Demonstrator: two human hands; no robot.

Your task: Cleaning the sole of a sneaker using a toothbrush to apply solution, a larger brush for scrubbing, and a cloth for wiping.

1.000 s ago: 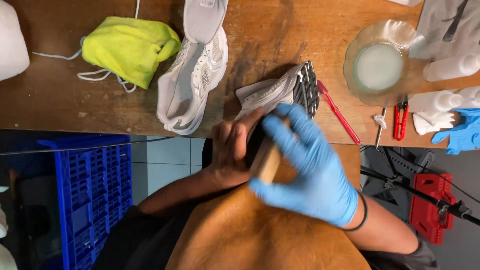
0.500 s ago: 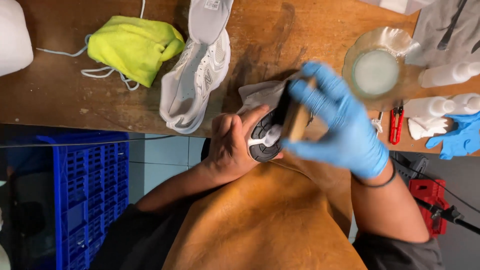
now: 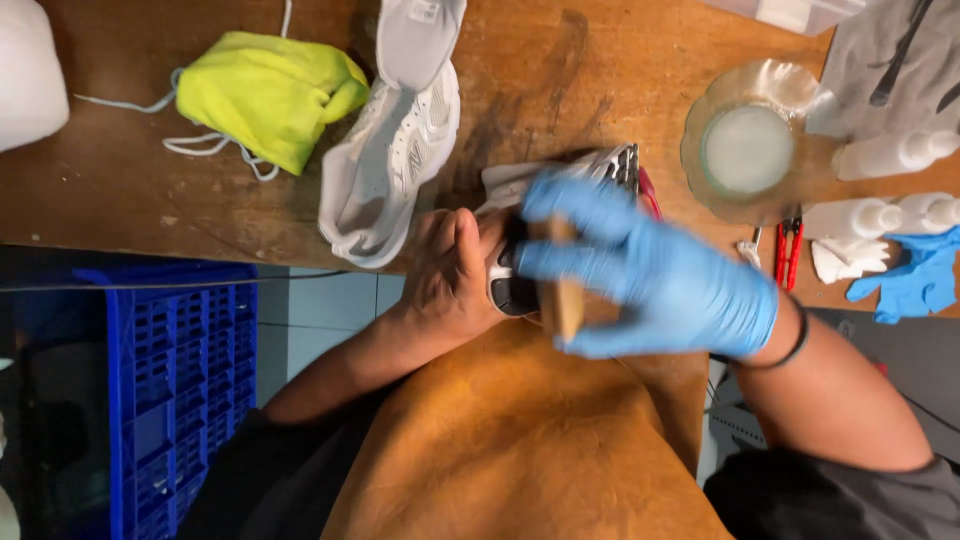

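Partly hidden at the centre of the frame, a grey-and-white sneaker (image 3: 600, 170) is covered by both hands, so that only its heel end and a strip of dark sole by the wrist are seen. The bare left hand (image 3: 455, 275) is wrapped around the shoe's lower end, fingers closed on it. The right hand (image 3: 650, 270), in a blue glove, is blurred; it is closed around a wooden-handled brush (image 3: 563, 290), whose bristles cannot be made out, and the brush is pressed against the shoe. A second white sneaker (image 3: 395, 150) is laid just to the left, its tongue cut off by the upper edge. A yellow-green drawstring bag (image 3: 265, 90) is seen at upper left, its contents hidden. At upper right, a clear glass bowl (image 3: 705, 175) is filled with a milky liquid; white bottles (image 3: 885, 155) beside it are cut off by the right edge. A blue crate (image 3: 180, 390) stands at lower left under the wooden table (image 3: 120, 190).
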